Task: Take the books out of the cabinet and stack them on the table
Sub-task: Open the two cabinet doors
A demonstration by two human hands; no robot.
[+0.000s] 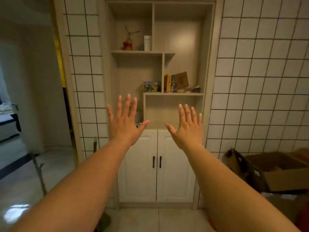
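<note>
- Books (167, 82): upright, spines vertical, at left end of cabinet (208, 67) mid-right shelf, against the divider; a brown one (181, 79) leans tilted beside them.
- Left hand (124, 120), right hand (187, 126): both raised, fingers straight and spread, well apart, holding nothing, touching nothing.
- Key relation: books lie above and beyond both hands, slightly nearer the right hand in the view; judged the better reach.
- Lower white doors (156, 164) closed; contents unknown.
- Table not in view.
- Box (274, 173) on floor at right.
</note>
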